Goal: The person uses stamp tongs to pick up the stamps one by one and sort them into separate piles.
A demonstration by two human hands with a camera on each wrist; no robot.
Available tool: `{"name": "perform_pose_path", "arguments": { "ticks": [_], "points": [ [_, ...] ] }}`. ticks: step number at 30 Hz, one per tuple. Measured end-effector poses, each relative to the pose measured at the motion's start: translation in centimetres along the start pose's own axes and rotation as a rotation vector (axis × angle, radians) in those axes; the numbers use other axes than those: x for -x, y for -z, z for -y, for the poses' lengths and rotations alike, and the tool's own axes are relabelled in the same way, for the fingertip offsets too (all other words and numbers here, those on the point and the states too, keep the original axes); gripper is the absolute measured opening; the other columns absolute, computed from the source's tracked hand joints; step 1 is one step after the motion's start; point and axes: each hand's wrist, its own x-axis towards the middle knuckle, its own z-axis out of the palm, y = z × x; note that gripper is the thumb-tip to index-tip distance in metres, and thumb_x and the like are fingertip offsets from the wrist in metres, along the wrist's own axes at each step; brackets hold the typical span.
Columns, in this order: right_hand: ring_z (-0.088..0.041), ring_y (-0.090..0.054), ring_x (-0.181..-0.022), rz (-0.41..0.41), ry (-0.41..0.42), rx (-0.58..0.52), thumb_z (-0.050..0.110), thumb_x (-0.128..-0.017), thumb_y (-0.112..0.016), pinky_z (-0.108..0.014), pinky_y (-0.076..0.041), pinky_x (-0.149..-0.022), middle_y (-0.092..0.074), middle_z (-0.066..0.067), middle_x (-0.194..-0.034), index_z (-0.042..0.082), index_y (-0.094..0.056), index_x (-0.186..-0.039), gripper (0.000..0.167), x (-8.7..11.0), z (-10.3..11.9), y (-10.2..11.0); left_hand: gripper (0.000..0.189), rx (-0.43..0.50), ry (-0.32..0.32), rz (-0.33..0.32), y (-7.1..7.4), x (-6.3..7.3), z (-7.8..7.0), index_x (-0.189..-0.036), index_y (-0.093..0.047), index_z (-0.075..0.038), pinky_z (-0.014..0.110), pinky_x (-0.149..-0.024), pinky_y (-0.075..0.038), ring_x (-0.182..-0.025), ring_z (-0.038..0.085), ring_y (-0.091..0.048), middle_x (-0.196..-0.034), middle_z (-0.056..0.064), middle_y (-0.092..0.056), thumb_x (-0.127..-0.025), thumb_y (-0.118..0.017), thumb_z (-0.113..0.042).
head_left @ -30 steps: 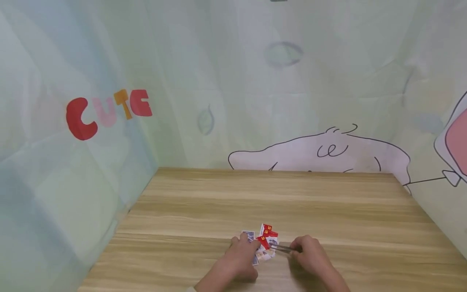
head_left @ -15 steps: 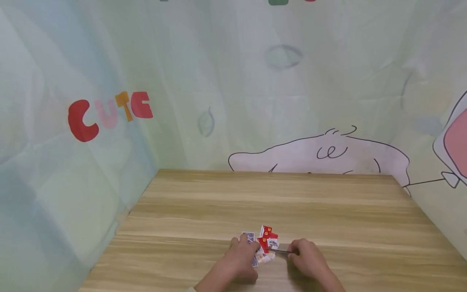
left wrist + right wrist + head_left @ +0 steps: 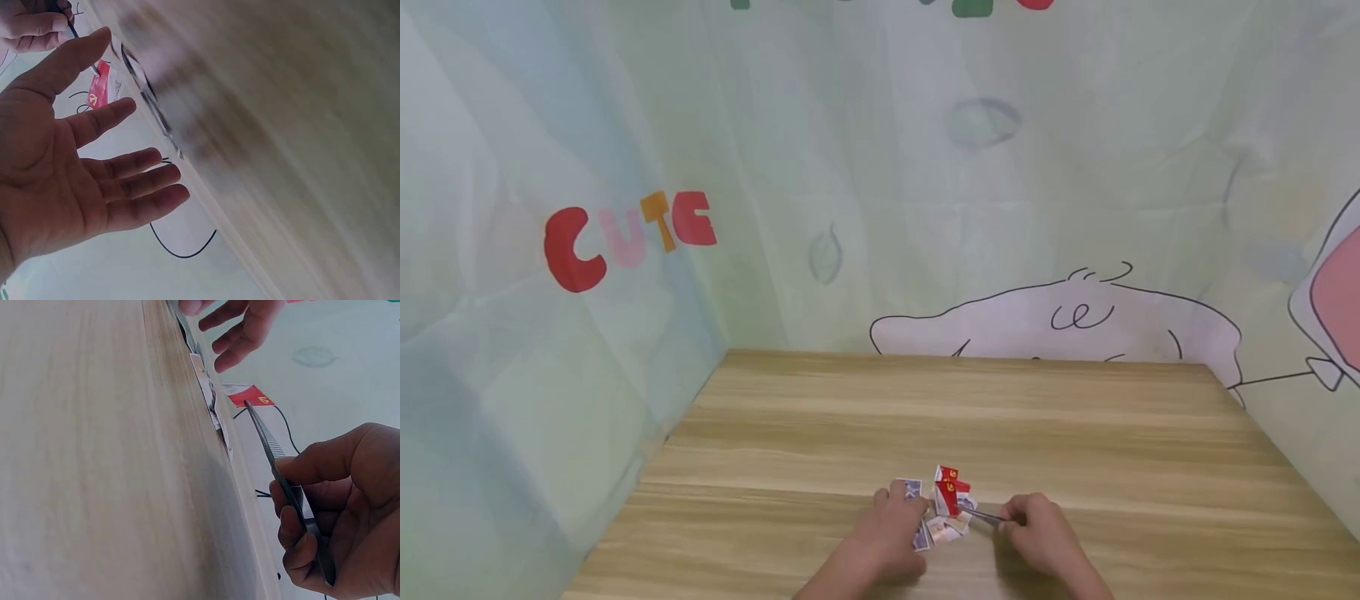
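My right hand [image 3: 1037, 533] pinches metal tweezers [image 3: 275, 453] between thumb and fingers. At the tweezers' tips is a red-and-white stamp [image 3: 947, 502] with a yellow emblem; in the right wrist view it stands raised above the tabletop. Several pale stamps [image 3: 943, 531] lie beneath and around it. My left hand [image 3: 887, 529] is spread palm down, its fingertips resting at bluish-grey stamps [image 3: 913, 488] that it partly covers. In the left wrist view the fingers [image 3: 137, 175] are loosely extended and grip nothing.
The wood-grain table [image 3: 820, 417] extends beyond both hands. A fabric backdrop [image 3: 850, 167] with cartoon drawings and coloured letters encloses the back and sides.
The tweezers have shifted slightly at the red stamp, which has turned more upright and covers the others differently. The left hand stays nearly in place. The head view has tilted up a little.
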Motion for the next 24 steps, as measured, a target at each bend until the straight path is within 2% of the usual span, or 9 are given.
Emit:
{"name": "perform_pose_path", "arguments": {
  "ticks": [3,6,10,12,15,18,24],
  "points": [
    [-0.016,-0.045,-0.058,-0.001,-0.013,-0.017,-0.002,-0.075,-0.064,-0.029,-0.039,-0.051,-0.051,0.001,-0.064,0.007,-0.062,-0.073,0.009,0.0,0.0,0.1,0.062,-0.045,-0.03,-0.012,0.3,0.1,0.0,-0.114,-0.062,-0.009,0.035,-0.065,-0.045,-0.082,0.02,-0.046,-0.098,0.008,-0.049,-0.057,-0.081,-0.026],
    [-0.016,-0.045,-0.059,-0.004,-0.033,-0.038,-0.003,-0.076,-0.064,-0.029,-0.039,-0.052,-0.051,0.0,-0.064,0.006,-0.063,-0.074,0.009,0.1,-0.1,0.4,0.059,-0.039,-0.088,-0.006,0.6,0.2,0.3,-0.114,-0.062,-0.012,0.034,-0.068,-0.045,-0.083,0.017,-0.047,-0.098,0.005,-0.051,-0.06,-0.079,-0.029],
    [-0.016,-0.045,-0.06,-0.022,-0.054,-0.055,-0.004,-0.076,-0.062,-0.029,-0.039,-0.053,-0.051,0.0,-0.065,0.005,-0.063,-0.074,0.009,0.1,-0.4,0.8,0.055,-0.048,-0.187,-0.019,0.8,0.4,1.4,-0.114,-0.063,-0.018,0.031,-0.072,-0.044,-0.088,0.014,-0.047,-0.103,-0.001,-0.052,-0.062,-0.076,-0.03],
    [-0.016,-0.044,-0.061,-0.03,-0.064,-0.049,-0.003,-0.076,-0.063,-0.03,-0.038,-0.055,-0.052,0.0,-0.065,0.004,-0.063,-0.074,0.008,0.0,-0.5,1.1,0.055,-0.07,-0.215,-0.033,0.8,0.5,2.0,-0.114,-0.063,-0.02,0.034,-0.075,-0.045,-0.093,0.015,-0.049,-0.109,0.0,-0.053,-0.062,-0.075,-0.032],
    [-0.017,-0.045,-0.062,-0.034,-0.084,-0.044,-0.002,-0.076,-0.063,-0.031,-0.038,-0.056,-0.053,0.0,-0.066,0.002,-0.063,-0.075,0.004,-0.2,-0.8,1.4,0.057,-0.091,-0.21,-0.032,0.6,0.5,2.8,-0.117,-0.062,-0.022,0.042,-0.085,-0.043,-0.105,0.021,-0.049,-0.121,0.004,-0.053,-0.062,-0.074,-0.035],
    [-0.017,-0.045,-0.063,-0.043,-0.084,-0.044,-0.002,-0.077,-0.064,-0.031,-0.039,-0.057,-0.053,0.0,-0.067,0.001,-0.063,-0.075,0.004,-0.5,-0.9,1.6,0.062,-0.061,-0.173,-0.006,0.6,0.5,3.3,-0.121,-0.06,-0.023,0.048,-0.091,-0.04,-0.112,0.026,-0.047,-0.127,0.009,-0.05,-0.063,-0.074,-0.037],
    [-0.017,-0.047,-0.064,-0.061,-0.078,-0.047,-0.003,-0.077,-0.063,-0.031,-0.041,-0.058,-0.054,-0.001,-0.067,-0.001,-0.063,-0.075,0.003,-1.4,-1.1,2.0,0.068,-0.051,-0.113,0.023,0.9,0.8,3.7,-0.125,-0.058,-0.018,0.048,-0.089,-0.041,-0.106,0.028,-0.048,-0.122,0.011,-0.05,-0.061,-0.075,-0.035]
  ]
}}
